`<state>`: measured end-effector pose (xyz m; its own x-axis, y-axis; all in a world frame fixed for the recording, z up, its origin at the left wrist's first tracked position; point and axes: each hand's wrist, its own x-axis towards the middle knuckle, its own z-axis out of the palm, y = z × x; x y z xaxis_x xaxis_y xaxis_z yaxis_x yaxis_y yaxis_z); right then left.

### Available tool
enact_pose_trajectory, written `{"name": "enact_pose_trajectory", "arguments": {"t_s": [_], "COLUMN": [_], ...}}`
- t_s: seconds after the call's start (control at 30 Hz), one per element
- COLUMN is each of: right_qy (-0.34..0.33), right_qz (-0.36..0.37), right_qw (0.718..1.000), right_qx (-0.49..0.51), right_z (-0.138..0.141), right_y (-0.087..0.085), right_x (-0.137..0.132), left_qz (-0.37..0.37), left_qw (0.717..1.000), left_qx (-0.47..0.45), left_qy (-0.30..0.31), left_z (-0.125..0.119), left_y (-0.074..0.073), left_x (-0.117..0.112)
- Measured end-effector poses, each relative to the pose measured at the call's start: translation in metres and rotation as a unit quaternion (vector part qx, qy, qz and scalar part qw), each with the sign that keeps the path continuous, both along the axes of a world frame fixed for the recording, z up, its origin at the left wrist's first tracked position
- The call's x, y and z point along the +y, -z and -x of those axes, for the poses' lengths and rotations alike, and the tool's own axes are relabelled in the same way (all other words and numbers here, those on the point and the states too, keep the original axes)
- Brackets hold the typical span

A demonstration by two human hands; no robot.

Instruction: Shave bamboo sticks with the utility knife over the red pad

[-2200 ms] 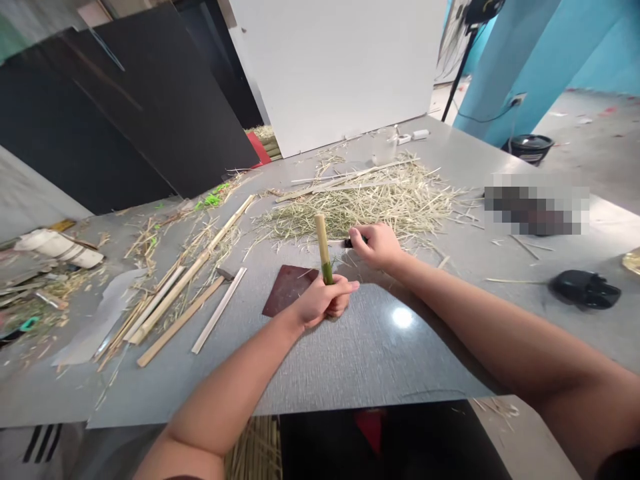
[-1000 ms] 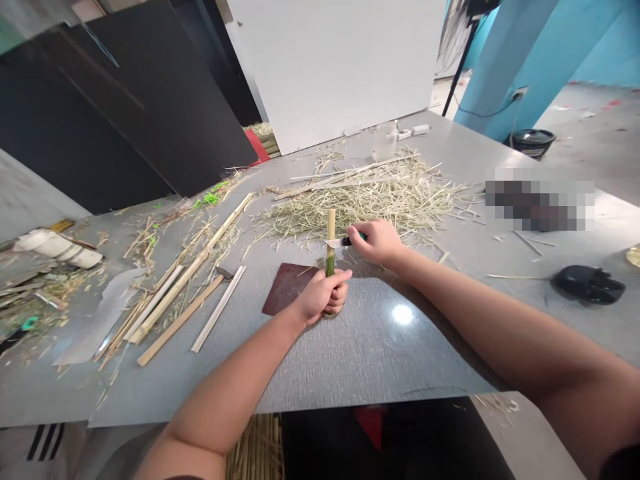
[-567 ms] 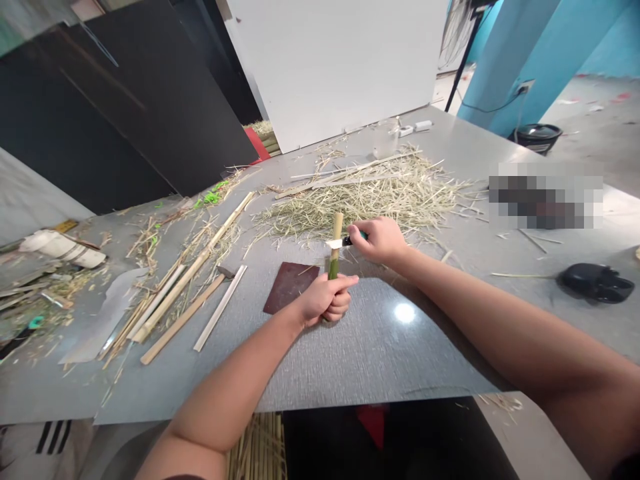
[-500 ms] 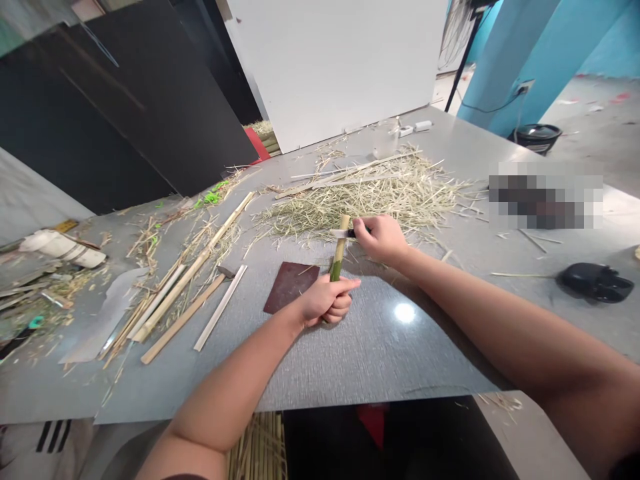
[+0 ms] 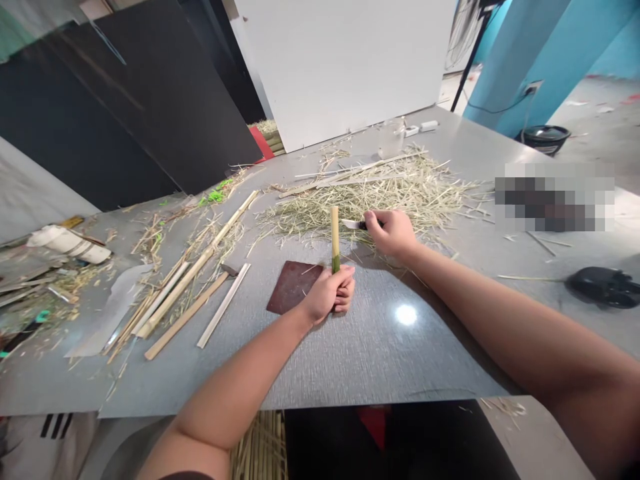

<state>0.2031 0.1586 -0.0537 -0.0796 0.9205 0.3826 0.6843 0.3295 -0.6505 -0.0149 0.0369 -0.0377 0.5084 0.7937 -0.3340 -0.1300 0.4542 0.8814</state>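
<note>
My left hand [image 5: 331,293] is wrapped round the lower end of a bamboo stick [image 5: 335,230], which points up and away from me. Its upper stretch is pale and peeled; a green band of skin shows just above my fist. In my right hand [image 5: 393,232] is a small knife [image 5: 356,225] with a dark handle, its blade pointing left toward the stick with a small gap between them. Behind both hands lies a heap of thin bamboo shavings [image 5: 400,193]. A dark red-brown sheet [image 5: 294,287] lies flat beside my left hand.
Left on the grey table [image 5: 260,373] are bamboo strips [image 5: 200,260], a hammer [image 5: 193,310] and a pale flat strip [image 5: 223,305]. A clear plastic cup [image 5: 391,139] stands at the back. To the right sits a black object [image 5: 603,287]. A white panel [image 5: 345,67] rises behind.
The knife has come off the stick and moved right with my right hand. The bamboo stick now stands straighter in my left hand.
</note>
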Motion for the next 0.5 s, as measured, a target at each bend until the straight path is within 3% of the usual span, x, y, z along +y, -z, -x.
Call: {"name": "enact_pose_trajectory", "arguments": {"t_s": [0.5], "right_qy": [-0.044], "right_qz": [-0.009], "right_qw": [0.997], "right_qx": [-0.06], "right_z": [0.012], "right_y": [-0.008], "right_x": [-0.016], "left_qz": [-0.006], "left_qw": [1.0], "left_qx": [0.016], "left_qy": [-0.023], "left_z": [-0.004], "left_y": [0.006], "left_x": [0.0]}}
